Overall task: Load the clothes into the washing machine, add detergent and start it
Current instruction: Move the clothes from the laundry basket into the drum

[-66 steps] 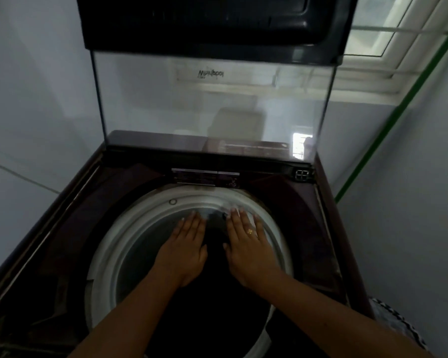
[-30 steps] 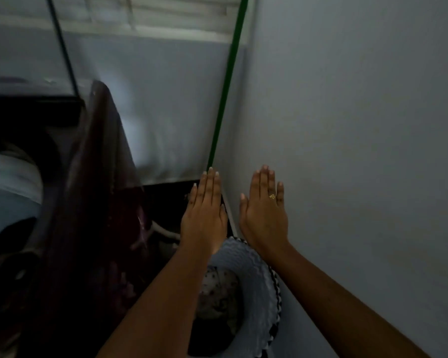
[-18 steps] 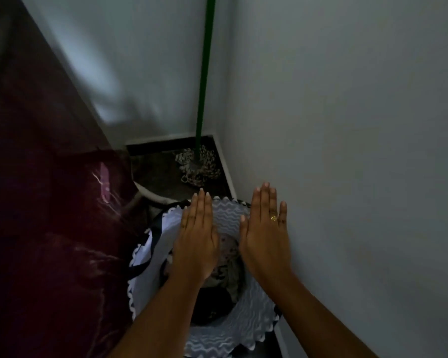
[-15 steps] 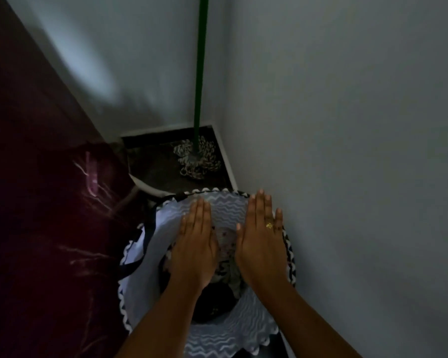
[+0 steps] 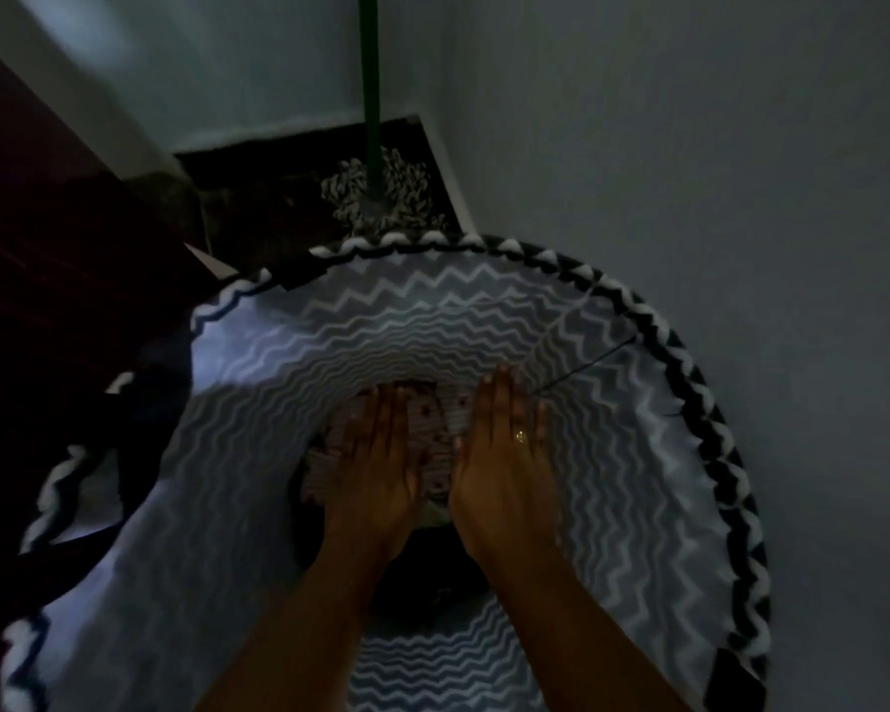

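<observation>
A round laundry basket (image 5: 612,454) with a grey zigzag lining and a black-and-white rim fills the lower view. At its bottom lies a pale patterned garment (image 5: 435,434) on top of darker clothes. My left hand (image 5: 381,465) and my right hand (image 5: 504,454), which wears a ring, reach down side by side into the basket. Their fingers are straight, over or touching the patterned garment; I cannot tell if they press it. The dark maroon side of the washing machine (image 5: 47,249) stands at the left.
A mop with a green handle (image 5: 370,69) and a black-and-white string head (image 5: 381,197) leans in the corner behind the basket. A grey wall (image 5: 715,146) runs close along the right. A strip of dark floor shows between the washer and the corner.
The view swung from the washer drum right and down to the basket. Both hands, flat and side by side, went down from above the rim deep inside to the clothes.
</observation>
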`<state>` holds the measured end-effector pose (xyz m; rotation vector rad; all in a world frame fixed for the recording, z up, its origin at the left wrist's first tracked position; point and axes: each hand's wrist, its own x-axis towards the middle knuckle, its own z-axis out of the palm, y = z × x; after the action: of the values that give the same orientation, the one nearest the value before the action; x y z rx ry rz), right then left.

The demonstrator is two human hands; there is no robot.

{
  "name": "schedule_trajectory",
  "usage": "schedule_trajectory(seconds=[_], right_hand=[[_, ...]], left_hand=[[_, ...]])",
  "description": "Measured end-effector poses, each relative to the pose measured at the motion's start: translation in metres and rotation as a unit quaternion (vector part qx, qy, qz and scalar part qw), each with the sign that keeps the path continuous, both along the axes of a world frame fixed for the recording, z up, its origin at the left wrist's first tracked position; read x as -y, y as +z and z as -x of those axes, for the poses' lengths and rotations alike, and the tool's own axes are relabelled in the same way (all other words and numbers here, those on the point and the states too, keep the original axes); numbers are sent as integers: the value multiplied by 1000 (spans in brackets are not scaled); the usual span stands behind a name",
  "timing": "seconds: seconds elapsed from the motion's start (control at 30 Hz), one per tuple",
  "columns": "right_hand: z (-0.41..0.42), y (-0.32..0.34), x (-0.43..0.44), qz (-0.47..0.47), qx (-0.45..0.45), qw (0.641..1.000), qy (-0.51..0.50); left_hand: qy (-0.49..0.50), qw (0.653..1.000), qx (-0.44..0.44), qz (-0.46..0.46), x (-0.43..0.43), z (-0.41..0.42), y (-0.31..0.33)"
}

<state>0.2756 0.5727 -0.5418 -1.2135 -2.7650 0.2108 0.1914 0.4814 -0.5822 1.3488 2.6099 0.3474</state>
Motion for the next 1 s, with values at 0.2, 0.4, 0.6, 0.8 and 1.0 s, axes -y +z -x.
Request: schedule_trajectory(seconds=[0.2,0.4,0.6,0.8,1.0], right_hand=[[23,-50,3,42,65,997,-12],[31,-92,13,107,129,985,-32],[29,-121,16,178,218,960,7],[32,-112,9,256,205,944,-17],[28,-79,-1,343,91,934,-34]], left_hand=[[-24,998,65,-6,-3,9,-53],[-5,995,43,88,-8,23,-109],[-14,986,107,126,-7,43,-138],[-67,982,78,160,-16,58,-103],[-110,981,128,-97,4,57,-84]])
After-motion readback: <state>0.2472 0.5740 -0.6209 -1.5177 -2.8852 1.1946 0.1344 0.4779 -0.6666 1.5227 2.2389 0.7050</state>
